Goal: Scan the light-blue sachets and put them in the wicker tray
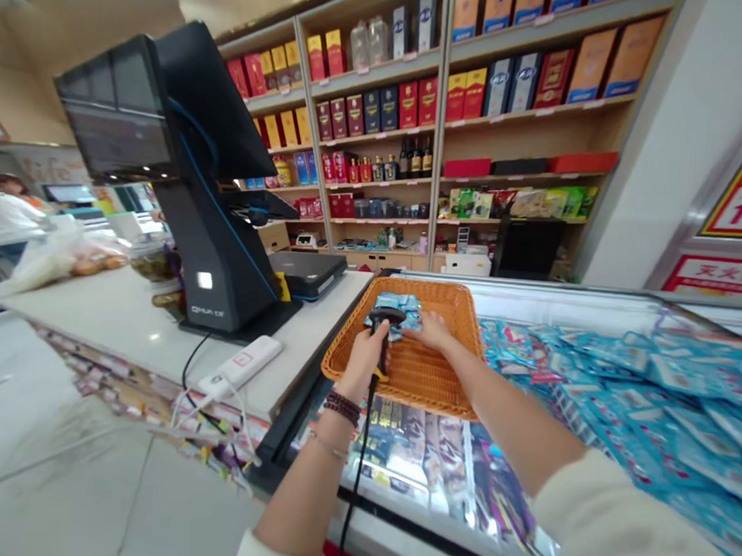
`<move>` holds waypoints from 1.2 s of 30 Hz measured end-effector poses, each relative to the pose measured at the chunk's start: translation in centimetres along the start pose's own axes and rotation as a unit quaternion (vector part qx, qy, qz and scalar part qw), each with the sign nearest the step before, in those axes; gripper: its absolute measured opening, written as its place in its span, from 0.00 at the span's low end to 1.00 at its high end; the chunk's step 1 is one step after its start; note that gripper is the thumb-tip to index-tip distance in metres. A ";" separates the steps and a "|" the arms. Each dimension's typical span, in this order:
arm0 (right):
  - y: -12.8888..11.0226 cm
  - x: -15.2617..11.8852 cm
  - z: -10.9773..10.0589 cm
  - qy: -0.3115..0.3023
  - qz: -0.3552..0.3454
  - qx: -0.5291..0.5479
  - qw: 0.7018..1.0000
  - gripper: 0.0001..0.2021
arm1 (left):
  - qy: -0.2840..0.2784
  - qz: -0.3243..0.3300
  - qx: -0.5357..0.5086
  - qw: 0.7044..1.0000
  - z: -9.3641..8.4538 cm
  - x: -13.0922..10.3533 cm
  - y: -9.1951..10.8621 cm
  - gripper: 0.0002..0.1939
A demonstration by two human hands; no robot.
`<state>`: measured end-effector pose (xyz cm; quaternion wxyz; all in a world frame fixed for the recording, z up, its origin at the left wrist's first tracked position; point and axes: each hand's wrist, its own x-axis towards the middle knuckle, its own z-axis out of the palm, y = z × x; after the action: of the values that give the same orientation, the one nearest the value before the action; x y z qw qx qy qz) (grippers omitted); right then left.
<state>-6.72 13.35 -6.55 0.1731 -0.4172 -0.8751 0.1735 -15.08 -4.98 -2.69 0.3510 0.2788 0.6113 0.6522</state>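
Observation:
My left hand (366,358) is wrapped round the handle of a black barcode scanner (386,316), its cable hanging down past my wrist. The scanner is over the near left part of an orange woven basket (437,380). Small blue packets (401,301) lie in a pile at the basket's far left. My right hand (432,329) reaches into the basket at the right side of this pile, fingers stretched toward the packets. Whether its fingertips touch a packet is too small to tell.
The basket rests on a glass-topped freezer (435,456) with bagged goods inside. Many blue packets (643,390) lie to the right. On the left, a counter (120,320) bears a checkout terminal (221,242) and a power strip (241,366). Shelves (381,135) of boxes stand behind.

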 end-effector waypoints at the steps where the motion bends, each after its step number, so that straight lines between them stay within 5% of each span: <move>1: 0.1 -0.1 0.1 -0.001 0.009 -0.004 1.000 0.28 | 0.002 0.001 -0.001 1.000 0.0 0.0 0.0 0.26; 12: 0.1 -1.5 -1.0 0.103 0.058 0.083 0.989 0.18 | 0.011 0.014 0.018 1.000 -0.1 0.1 -0.2 0.25; 16: 1.2 -2.1 -2.5 0.161 0.094 0.307 0.933 0.10 | 0.012 0.011 0.032 0.999 -0.1 0.1 0.1 0.24; 19: 1.8 -2.3 -3.4 0.170 0.108 0.380 0.903 0.03 | 0.014 0.019 0.035 0.999 0.4 -0.4 0.4 0.24; 29: 5.0 -4.3 -7.3 0.237 0.135 0.574 0.772 0.06 | -0.090 0.066 -0.033 0.993 6.2 -4.9 1.6 0.26; 33: 7.2 -5.8 -8.2 0.259 0.144 0.578 0.761 0.06 | -0.144 0.047 -0.022 0.988 8.8 -6.4 1.0 0.26; 36: 8.7 -7.2 -8.0 0.268 0.126 0.554 0.778 0.07 | -0.159 0.044 -0.016 0.986 10.3 -7.0 0.0 0.27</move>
<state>6.91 14.09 -4.55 0.5782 -0.3854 -0.4862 0.5299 -2.77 -4.39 -1.21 0.4194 0.4000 0.5239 0.6242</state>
